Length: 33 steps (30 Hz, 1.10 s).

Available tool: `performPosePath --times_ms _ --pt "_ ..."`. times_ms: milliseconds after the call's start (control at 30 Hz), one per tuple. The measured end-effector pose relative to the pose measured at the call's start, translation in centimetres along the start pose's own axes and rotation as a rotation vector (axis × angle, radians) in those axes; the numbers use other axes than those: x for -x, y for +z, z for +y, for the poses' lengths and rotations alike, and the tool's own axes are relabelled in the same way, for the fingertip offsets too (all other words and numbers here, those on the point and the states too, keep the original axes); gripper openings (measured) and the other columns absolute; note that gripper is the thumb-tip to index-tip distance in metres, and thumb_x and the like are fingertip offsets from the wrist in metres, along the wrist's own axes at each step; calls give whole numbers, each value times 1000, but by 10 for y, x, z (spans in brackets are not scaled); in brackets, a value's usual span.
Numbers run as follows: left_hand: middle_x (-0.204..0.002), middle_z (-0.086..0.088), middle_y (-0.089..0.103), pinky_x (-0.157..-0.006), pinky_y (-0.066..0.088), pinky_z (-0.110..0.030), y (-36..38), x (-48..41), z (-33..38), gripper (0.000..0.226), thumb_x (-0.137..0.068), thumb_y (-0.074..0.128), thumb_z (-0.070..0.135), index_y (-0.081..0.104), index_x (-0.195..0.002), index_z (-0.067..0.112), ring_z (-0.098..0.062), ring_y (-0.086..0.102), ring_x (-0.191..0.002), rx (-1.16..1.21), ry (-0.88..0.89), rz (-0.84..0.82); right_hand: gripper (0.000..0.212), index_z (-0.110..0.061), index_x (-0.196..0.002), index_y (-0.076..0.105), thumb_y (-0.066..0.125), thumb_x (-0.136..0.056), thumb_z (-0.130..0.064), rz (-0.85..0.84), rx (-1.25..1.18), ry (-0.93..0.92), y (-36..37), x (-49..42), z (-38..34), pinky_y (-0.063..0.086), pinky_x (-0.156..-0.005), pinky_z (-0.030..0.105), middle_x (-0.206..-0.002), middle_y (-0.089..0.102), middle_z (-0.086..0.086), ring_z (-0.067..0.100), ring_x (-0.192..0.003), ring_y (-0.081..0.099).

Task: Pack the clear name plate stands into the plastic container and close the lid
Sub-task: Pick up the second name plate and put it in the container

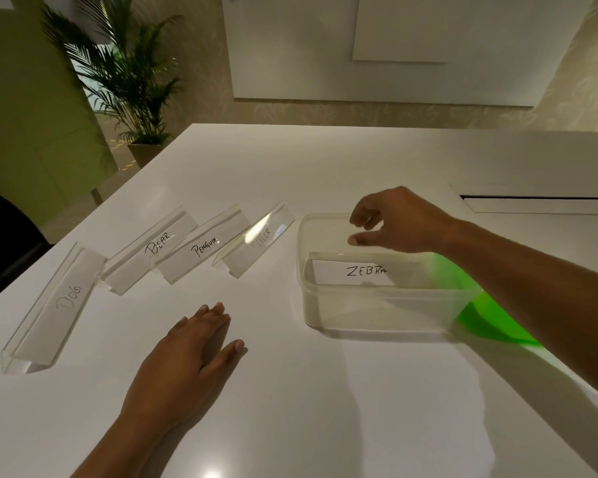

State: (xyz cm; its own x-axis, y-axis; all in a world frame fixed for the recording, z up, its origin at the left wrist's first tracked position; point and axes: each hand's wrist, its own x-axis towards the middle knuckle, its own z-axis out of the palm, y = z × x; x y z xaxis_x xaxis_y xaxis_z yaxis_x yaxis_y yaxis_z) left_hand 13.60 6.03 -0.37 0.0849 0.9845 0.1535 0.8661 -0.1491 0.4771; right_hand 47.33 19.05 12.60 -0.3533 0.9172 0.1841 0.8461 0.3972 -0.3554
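Next stand: TIGER stand (254,240) is lying just left of the container (377,307), long side pointing toward the counter's far edge.
Nearer hand: right hand (399,220) is hovering over the container, fingers (359,219) curled, apart, holding nothing.
Left hand (187,353): resting flat, fingers together.

- Table (325,174): plain glossy white.
- Container (377,305): clear plastic with a faint yellowish cast.
- Lid (491,322): bright translucent green.
- ZEBRA stand (356,270): clear, holding a white card with black handwritten letters.
- PENGUIN stand (201,250): clear, white card, black lettering.
- BEAR stand (152,253): clear, white card, black lettering.
- DOG stand (54,308): clear, white card, pale grey lettering.
- Fourth stand (256,239): clear, with white glare that washes its lettering to faint grey.
- Plant (125,74): dark green fronds, in a tan pot.
- Wall (567,91): beige with a faint leaf pattern.
- Panels (290,46): plain white.
- Left wall (18,98): olive green.
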Motion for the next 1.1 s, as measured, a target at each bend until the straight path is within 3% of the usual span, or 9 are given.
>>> performPosePath --times_ms 133,200,300,433,567,667,733,833,1100 --pt "-147 29 25 -114 25 -32 -2 1 1 76 -80 34 73 46 -144 34 5 17 -137 39 1 5 21 -25 -88 71 79 -75 -40 314 -347 -46 0 26 -48 53 -66 13 -79 72 -14 -3 -74 68" --pt "-153 23 28 -118 23 -33 -2 0 -1 72 -84 39 71 45 -144 32 0 18 -144 58 13 -35 13 -23 -84 72 79 -77 -31 397 -489 -100 17 49 -80 53 -64 13 -77 73 -12 2 -72 70" --pt "-158 16 32 -119 21 -31 -8 -3 -8 66 -89 52 61 43 -146 32 -5 21 -147 129 15 -96 5 -25 -80 71 76 -79 -26 455 -503 -212 53 81 -128 50 -69 13 -77 72 -15 4 -73 69" --pt "-156 14 36 -114 29 -30 -24 -5 -20 69 -88 52 64 36 -148 35 -6 31 -144 158 53 -139 9 -27 -85 69 68 -84 -35 332 -403 -207 103 99 -167 50 -71 23 -85 69 -18 0 -81 65" --pt "-161 15 24 -120 20 -32 -40 -5 -41 73 -87 38 69 29 -151 36 -5 18 -148 17 162 -161 29 -30 -110 66 65 -85 -45 175 -214 -77 149 92 -178 49 -92 29 -119 65 -17 0 -113 57" --pt "-163 15 13 -119 6 -27 -42 2 -57 73 -91 33 70 22 -154 35 -4 7 -149 -58 231 -147 45 -25 -122 64 66 -84 -49 133 -79 -13 173 88 -182 38 -106 27 -139 54 -11 2 -132 42" --pt "-164 15 6 -117 -4 -26 -39 9 -65 75 -90 20 73 14 -155 35 -4 -1 -150 -77 255 -166 58 -27 -134 54 56 -86 -60 79 -19 42 182 88 -182 21 -112 19 -149 40 -13 -5 -138 24" --pt "-165 12 5 -119 -6 -28 -35 14 -73 80 -88 7 74 14 -155 31 -5 -3 -150 -83 297 -163 70 -33 -144 40 40 -85 -70 37 25 131 187 89 -181 6 -112 15 -153 25 -20 -12 -139 8" --pt "-166 8 0 -115 -16 -28 -36 11 -78 82 -88 4 73 11 -156 28 -10 -7 -151 -103 341 -191 66 -41 -142 40 45 -83 -71 34 44 218 187 87 -186 10 -110 12 -151 27 -28 -16 -138 11"
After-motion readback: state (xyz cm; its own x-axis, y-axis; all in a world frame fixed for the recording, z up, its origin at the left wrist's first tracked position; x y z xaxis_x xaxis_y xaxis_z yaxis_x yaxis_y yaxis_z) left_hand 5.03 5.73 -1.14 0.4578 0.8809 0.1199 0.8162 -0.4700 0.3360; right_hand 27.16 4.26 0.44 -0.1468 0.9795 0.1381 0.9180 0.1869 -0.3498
